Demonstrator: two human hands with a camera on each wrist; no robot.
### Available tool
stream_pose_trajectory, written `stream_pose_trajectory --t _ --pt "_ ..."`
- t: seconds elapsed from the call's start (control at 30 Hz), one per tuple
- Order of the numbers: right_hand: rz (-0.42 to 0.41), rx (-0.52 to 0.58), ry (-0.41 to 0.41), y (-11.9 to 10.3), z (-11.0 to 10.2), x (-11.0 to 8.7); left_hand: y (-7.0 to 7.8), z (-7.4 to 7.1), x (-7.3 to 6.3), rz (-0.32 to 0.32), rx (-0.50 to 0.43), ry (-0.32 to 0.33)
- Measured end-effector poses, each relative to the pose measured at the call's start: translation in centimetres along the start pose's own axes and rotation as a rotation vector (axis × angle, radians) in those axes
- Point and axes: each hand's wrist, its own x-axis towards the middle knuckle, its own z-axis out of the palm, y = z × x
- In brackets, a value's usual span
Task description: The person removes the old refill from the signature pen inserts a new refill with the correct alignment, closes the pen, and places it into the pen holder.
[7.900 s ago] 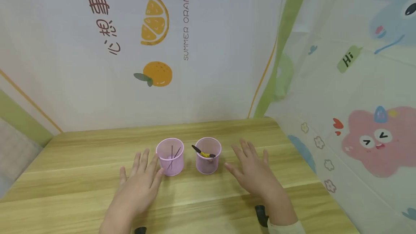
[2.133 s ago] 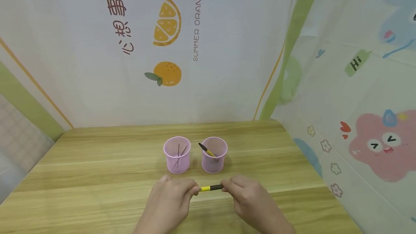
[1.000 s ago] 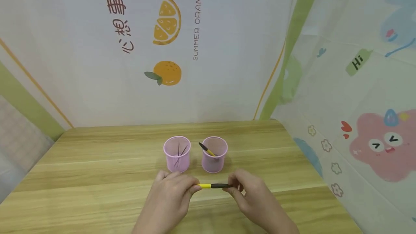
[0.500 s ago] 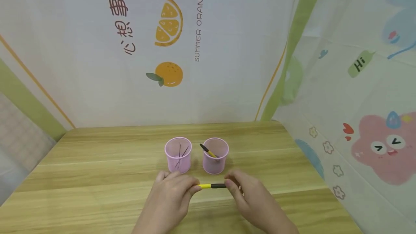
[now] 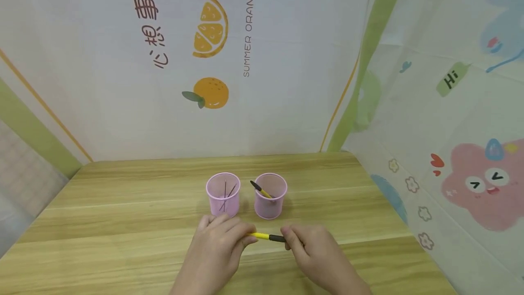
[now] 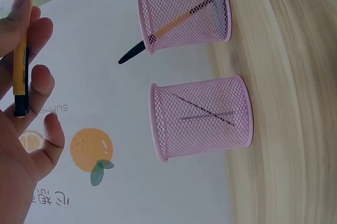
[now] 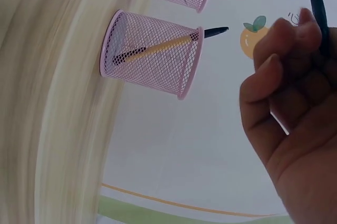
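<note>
Between both hands, in front of two pink mesh cups, a yellow pen (image 5: 262,236) with a black end lies nearly level. My left hand (image 5: 219,245) pinches its yellow barrel between thumb and fingers; the barrel's black-tipped rear (image 6: 21,98) shows against the palm in the left wrist view. Curled fingers of my right hand (image 5: 313,249) grip the black end (image 7: 318,11), covering its tip. The right cup (image 5: 268,208) holds another yellow-and-black pen (image 5: 260,189) leaning on its rim. Several thin dark sticks (image 6: 205,114) stand crossed inside the left cup (image 5: 224,206).
The cups stand side by side on a wood-grain table (image 5: 123,222), just beyond the hands. A white cloth (image 5: 286,81) printed with oranges hangs behind the table. Another printed cloth (image 5: 442,117) borders the right side.
Earlier, both hands were spread beside the cups and held nothing; a pen has since left the right cup. Lately the right fingers have shifted on the black end, and the pen tilts slightly.
</note>
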Motion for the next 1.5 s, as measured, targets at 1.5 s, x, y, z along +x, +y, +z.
stream_pose_trajectory --t 1.5 --pt "-0.384 -0.065 0.157 0.99 0.25 0.35 -0.14 0.05 0.37 0.055 -0.019 0.014"
